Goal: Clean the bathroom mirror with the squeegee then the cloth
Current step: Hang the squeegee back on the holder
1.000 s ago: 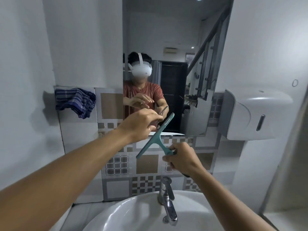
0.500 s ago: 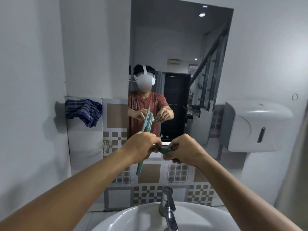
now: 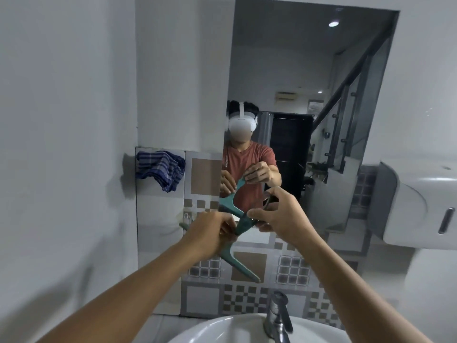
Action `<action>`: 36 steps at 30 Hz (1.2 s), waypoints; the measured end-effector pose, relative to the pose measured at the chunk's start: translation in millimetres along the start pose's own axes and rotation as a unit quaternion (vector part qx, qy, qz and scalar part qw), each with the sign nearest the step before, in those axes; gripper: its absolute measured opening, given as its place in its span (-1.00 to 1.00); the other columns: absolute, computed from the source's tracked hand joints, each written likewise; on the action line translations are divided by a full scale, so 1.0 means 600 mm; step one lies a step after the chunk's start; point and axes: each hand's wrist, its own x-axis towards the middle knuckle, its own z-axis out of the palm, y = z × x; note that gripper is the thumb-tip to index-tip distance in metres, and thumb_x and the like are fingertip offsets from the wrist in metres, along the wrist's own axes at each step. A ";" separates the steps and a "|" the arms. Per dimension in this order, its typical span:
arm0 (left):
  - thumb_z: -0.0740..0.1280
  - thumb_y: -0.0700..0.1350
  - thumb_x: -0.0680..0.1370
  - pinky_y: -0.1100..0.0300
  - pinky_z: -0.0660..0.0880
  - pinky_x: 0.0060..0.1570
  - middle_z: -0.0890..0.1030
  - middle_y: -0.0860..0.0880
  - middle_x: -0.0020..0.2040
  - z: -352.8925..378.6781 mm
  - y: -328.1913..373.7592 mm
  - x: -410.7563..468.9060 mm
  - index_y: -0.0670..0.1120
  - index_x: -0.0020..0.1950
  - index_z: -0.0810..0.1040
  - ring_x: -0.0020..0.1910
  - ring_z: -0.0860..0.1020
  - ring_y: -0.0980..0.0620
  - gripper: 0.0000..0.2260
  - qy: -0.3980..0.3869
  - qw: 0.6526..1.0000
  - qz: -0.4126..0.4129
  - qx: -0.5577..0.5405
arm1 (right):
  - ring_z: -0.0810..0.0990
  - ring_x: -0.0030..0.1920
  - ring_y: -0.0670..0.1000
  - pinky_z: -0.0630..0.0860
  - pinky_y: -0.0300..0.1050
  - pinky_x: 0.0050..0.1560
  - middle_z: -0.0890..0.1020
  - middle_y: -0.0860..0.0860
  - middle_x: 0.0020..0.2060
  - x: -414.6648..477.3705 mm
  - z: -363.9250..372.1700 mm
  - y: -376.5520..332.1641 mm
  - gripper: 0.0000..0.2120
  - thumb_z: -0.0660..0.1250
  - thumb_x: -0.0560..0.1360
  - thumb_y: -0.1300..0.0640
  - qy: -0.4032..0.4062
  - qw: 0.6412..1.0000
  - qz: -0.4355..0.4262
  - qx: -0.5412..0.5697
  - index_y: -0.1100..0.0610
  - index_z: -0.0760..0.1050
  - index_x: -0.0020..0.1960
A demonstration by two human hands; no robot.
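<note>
Both hands hold the teal squeegee (image 3: 243, 222) in front of the mirror (image 3: 309, 100), low near its bottom edge: left hand (image 3: 209, 235) fingers curled round the blade bar, which sticks out down-right past them & up-left behind the knuckles; right hand (image 3: 282, 216) pinches the handle end w/ thumb + fingertips, other fingers loosely spread. Striped blue cloth (image 3: 160, 169) hangs on the wall well left of left-hand fingers, untouched; tap (image 3: 278, 315) & basin (image 3: 222, 330) below both hands.

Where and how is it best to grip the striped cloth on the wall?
Probably pinch the drooping lower folds of the striped cloth from the front and below. It hangs bunched from the ledge of the wall, so the loose end hangs free and faces outward.
</note>
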 end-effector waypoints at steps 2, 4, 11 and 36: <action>0.47 -0.17 0.51 0.25 0.60 0.01 0.68 0.11 -0.05 -0.001 -0.010 -0.009 -0.01 0.04 0.67 -0.08 0.62 0.20 -0.86 -0.005 0.999 -0.023 -0.037 | 0.74 -0.22 0.05 0.72 0.03 -0.18 0.74 0.09 -0.13 0.007 0.025 0.004 -0.65 0.55 0.46 0.14 0.005 1.000 -0.019 0.006 0.06 0.49 0.16; 0.45 -0.18 0.53 0.25 0.60 0.03 0.70 0.08 -0.01 -0.005 -0.021 -0.016 -0.03 0.10 0.68 -0.05 0.64 0.15 -0.84 0.009 0.997 -0.034 -0.076 | 0.74 -0.20 0.02 0.71 -0.01 -0.18 0.74 0.06 -0.13 0.012 0.050 0.004 -0.72 0.49 0.52 0.10 -0.002 0.999 -0.034 0.004 0.03 0.51 0.18; 0.46 -0.22 0.52 0.25 0.63 0.02 0.71 0.12 -0.01 -0.038 -0.061 -0.034 -0.02 0.12 0.67 -0.04 0.66 0.17 -0.80 0.089 0.984 -0.043 -0.145 | 0.74 -0.16 0.09 0.72 0.04 -0.15 0.71 0.11 -0.13 0.037 0.125 0.016 -0.93 0.31 0.64 0.18 -0.070 0.996 -0.060 -0.007 0.11 0.58 0.06; 0.45 -0.32 0.50 0.13 0.65 0.01 0.59 0.08 -0.01 -0.040 -0.239 -0.019 0.21 0.38 0.43 -0.05 0.65 0.05 -0.41 0.161 0.969 -0.115 -0.146 | 0.67 -0.07 0.04 0.68 0.00 0.07 0.64 -0.01 -0.14 0.129 0.313 0.105 -0.36 0.26 0.61 0.41 -0.130 0.988 -0.062 0.059 -0.15 0.35 0.52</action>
